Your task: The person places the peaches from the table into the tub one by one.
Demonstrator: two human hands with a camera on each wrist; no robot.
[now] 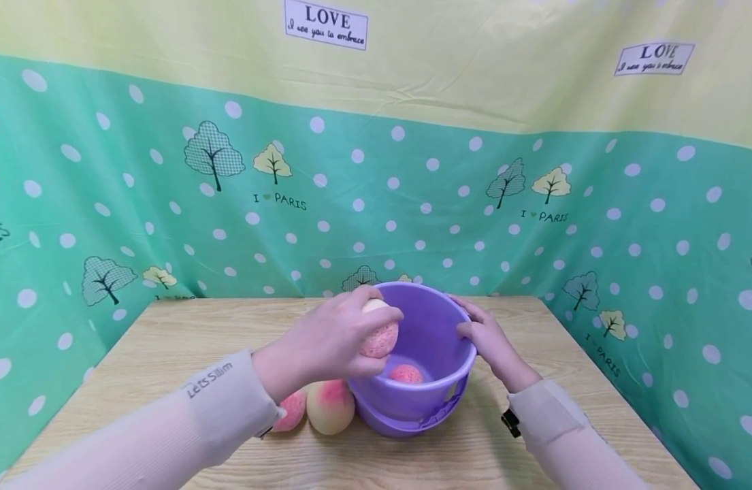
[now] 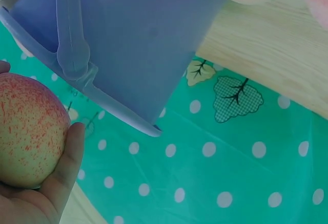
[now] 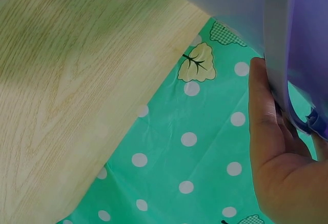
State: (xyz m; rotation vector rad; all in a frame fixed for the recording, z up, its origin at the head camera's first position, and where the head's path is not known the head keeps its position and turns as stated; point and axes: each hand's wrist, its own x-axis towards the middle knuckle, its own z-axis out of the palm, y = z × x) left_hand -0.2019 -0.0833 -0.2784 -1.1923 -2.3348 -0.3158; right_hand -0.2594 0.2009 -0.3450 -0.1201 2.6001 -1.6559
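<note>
Fingers (image 1: 384, 316) gripping, both hands. Two peaches (image 1: 331, 413) on table (image 1: 229, 456) just beside purple bucket (image 1: 390, 405); left hand (image 1: 327, 339) curled round third peach (image 1: 378, 341) at bucket mouth; pink peach (image 1: 405, 373) inside; right hand (image 1: 493, 342) pinches bucket's right rim, thumb inside.

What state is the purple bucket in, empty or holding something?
Holding something: the head view shows a pink, round fruit low inside the bucket.

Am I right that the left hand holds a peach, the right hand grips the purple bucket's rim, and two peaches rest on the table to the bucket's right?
Not quite: the two peaches on the table sit to the left of the bucket, as the head view shows; the rest holds.
</note>
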